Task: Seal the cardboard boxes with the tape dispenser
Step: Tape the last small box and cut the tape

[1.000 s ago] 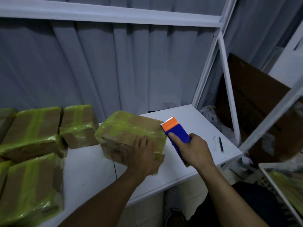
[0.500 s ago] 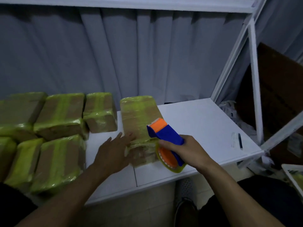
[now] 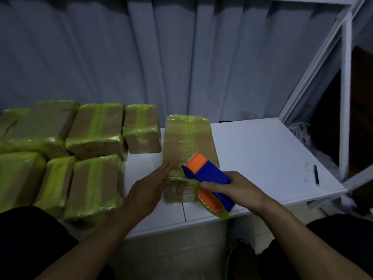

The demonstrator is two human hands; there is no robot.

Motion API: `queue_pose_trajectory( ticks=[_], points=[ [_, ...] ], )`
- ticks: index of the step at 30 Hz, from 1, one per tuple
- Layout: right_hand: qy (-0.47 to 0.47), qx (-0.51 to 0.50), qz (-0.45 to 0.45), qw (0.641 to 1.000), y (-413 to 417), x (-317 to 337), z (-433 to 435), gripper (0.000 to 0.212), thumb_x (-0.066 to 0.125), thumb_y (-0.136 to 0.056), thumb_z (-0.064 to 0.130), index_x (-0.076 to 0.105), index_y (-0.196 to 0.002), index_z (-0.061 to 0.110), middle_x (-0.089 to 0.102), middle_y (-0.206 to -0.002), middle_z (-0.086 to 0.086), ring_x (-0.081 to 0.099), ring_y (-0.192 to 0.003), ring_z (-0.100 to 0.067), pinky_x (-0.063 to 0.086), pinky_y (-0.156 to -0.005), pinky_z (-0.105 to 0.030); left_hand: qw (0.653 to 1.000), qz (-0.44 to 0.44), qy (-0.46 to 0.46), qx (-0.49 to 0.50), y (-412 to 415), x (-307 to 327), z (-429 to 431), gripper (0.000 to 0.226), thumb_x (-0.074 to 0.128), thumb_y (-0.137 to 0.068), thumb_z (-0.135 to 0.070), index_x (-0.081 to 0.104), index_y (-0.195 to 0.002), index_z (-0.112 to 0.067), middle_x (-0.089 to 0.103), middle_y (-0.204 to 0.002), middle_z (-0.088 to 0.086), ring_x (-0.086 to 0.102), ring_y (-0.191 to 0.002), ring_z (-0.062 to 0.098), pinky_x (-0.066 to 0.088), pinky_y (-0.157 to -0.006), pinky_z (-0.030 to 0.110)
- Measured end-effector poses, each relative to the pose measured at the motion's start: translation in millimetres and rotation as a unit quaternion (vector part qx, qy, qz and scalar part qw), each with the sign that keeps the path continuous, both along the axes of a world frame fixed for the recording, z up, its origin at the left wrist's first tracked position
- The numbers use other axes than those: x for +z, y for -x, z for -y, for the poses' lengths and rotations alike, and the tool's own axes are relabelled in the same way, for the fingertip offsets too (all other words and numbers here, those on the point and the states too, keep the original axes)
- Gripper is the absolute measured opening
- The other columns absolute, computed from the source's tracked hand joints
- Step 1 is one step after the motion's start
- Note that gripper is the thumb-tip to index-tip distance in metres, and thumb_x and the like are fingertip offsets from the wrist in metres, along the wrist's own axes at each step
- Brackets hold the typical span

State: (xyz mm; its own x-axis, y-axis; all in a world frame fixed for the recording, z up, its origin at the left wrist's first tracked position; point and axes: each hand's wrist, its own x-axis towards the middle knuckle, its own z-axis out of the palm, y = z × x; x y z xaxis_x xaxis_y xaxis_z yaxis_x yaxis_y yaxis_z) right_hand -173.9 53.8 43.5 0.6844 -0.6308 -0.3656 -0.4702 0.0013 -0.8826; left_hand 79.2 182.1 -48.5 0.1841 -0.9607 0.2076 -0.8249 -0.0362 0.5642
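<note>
A cardboard box (image 3: 187,138) wrapped in yellow-green tape lies flat on the white table (image 3: 262,150), its long side running away from me. My left hand (image 3: 149,188) rests flat against the box's near left edge with the fingers straight and together. My right hand (image 3: 238,188) grips a blue and orange tape dispenser (image 3: 210,182) over the box's near right corner. The dispenser's orange end points up and away, and its roll of yellow-green tape hangs below my fingers.
Several taped boxes (image 3: 96,130) are packed together on the left half of the table. A black pen (image 3: 316,174) lies near the table's right edge. White shelf posts (image 3: 345,102) rise at the right, and a grey curtain (image 3: 161,57) hangs behind.
The box went from tilted up on the table to lying flat. My left hand slid off its top to its near left edge. The dispenser came down over the near right corner.
</note>
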Motion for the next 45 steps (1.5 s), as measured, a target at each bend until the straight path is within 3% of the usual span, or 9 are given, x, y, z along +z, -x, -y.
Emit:
queue_pose_trajectory(
  ticks=[5, 8, 12, 19, 24, 27, 34, 43, 45],
  points=[
    [0.004, 0.019, 0.003, 1.0, 1, -2, 3, 0.044, 0.087, -0.076, 0.049, 0.074, -0.102, 0.016, 0.077, -0.095, -0.004, 0.075, -0.09, -0.025, 0.056, -0.085, -0.038, 0.986, -0.165, -0.022, 0.011, 10, 26, 7, 0.052, 0.051, -0.103, -0.025, 0.031, -0.148, -0.04, 0.03, -0.155, -0.025, 0.028, -0.143, -0.003, 0.027, -0.118, 0.025],
    [0.03, 0.036, 0.02, 0.999, 0, -1, -3, 0.033, 0.089, -0.076, 0.039, 0.073, -0.097, 0.019, 0.074, -0.085, 0.0, 0.072, -0.078, -0.019, 0.053, -0.074, -0.029, 0.954, -0.277, 0.044, 0.106, 24, 54, 0, 0.029, 0.057, -0.097, -0.035, 0.065, -0.124, -0.031, 0.065, -0.125, -0.019, 0.057, -0.118, -0.005, 0.046, -0.101, 0.024],
    [0.054, 0.074, 0.041, 0.995, 0, 0, -9, 0.036, 0.092, -0.072, 0.04, 0.073, -0.099, 0.027, 0.073, -0.09, 0.0, 0.072, -0.079, -0.02, 0.056, -0.072, -0.029, 0.894, -0.438, 0.014, 0.099, 38, 84, -14, 0.02, 0.058, -0.094, -0.031, 0.075, -0.101, -0.025, 0.077, -0.096, -0.007, 0.072, -0.091, 0.01, 0.055, -0.076, 0.029],
    [0.081, 0.084, 0.042, 0.992, 4, -2, -12, 0.045, 0.094, -0.07, 0.037, 0.072, -0.107, 0.024, 0.072, -0.096, 0.002, 0.072, -0.086, -0.019, 0.057, -0.074, -0.03, 0.909, -0.396, 0.006, 0.129, 42, 86, -17, 0.012, 0.064, -0.094, -0.016, 0.076, -0.091, -0.02, 0.075, -0.085, -0.006, 0.071, -0.075, 0.009, 0.053, -0.061, 0.018],
    [0.095, 0.081, 0.038, 0.991, 3, -3, -13, 0.044, 0.096, -0.067, 0.035, 0.071, -0.101, 0.025, 0.071, -0.09, 0.007, 0.071, -0.08, -0.013, 0.052, -0.07, -0.024, 0.865, -0.476, -0.054, 0.147, 46, 86, -15, 0.02, 0.053, -0.101, -0.023, 0.07, -0.095, -0.014, 0.074, -0.087, -0.001, 0.071, -0.076, 0.012, 0.053, -0.067, 0.027],
    [0.1, 0.088, 0.035, 0.99, 2, -1, -13, 0.041, 0.097, -0.066, 0.032, 0.07, -0.096, 0.025, 0.07, -0.086, 0.009, 0.069, -0.076, -0.01, 0.051, -0.067, -0.022, 0.898, -0.417, -0.06, 0.129, 45, 81, -16, 0.017, 0.054, -0.101, -0.028, 0.067, -0.094, -0.018, 0.072, -0.09, -0.007, 0.069, -0.082, 0.007, 0.054, -0.072, 0.025],
    [0.153, 0.061, 0.025, 0.986, -2, -1, -18, 0.048, 0.083, -0.062, 0.062, 0.07, -0.086, 0.022, 0.069, -0.08, 0.002, 0.066, -0.068, -0.015, 0.049, -0.062, -0.026, 0.894, -0.417, -0.042, 0.162, 42, 76, -14, 0.013, 0.063, -0.096, -0.019, 0.072, -0.087, -0.021, 0.074, -0.08, -0.005, 0.067, -0.073, 0.004, 0.052, -0.072, 0.024],
    [0.194, 0.078, 0.015, 0.978, -9, 22, -23, 0.033, 0.082, -0.07, 0.06, 0.066, -0.078, 0.032, 0.067, -0.072, 0.016, 0.063, -0.062, -0.003, 0.044, -0.057, -0.015, 0.91, -0.372, 0.02, 0.183, 27, 77, -15, 0.011, 0.065, -0.094, -0.014, 0.071, -0.086, -0.018, 0.074, -0.081, -0.008, 0.065, -0.073, 0.001, 0.048, -0.064, 0.013],
    [0.227, 0.097, -0.027, 0.969, -3, 22, -20, 0.043, 0.079, -0.069, 0.069, 0.067, -0.083, 0.03, 0.068, -0.078, 0.016, 0.066, -0.067, -0.004, 0.047, -0.059, -0.017, 0.909, -0.361, 0.027, 0.207, 16, 75, -17, 0.01, 0.066, -0.094, -0.017, 0.07, -0.085, -0.02, 0.074, -0.083, -0.009, 0.067, -0.078, 0.001, 0.047, -0.069, 0.017]
  ],
)
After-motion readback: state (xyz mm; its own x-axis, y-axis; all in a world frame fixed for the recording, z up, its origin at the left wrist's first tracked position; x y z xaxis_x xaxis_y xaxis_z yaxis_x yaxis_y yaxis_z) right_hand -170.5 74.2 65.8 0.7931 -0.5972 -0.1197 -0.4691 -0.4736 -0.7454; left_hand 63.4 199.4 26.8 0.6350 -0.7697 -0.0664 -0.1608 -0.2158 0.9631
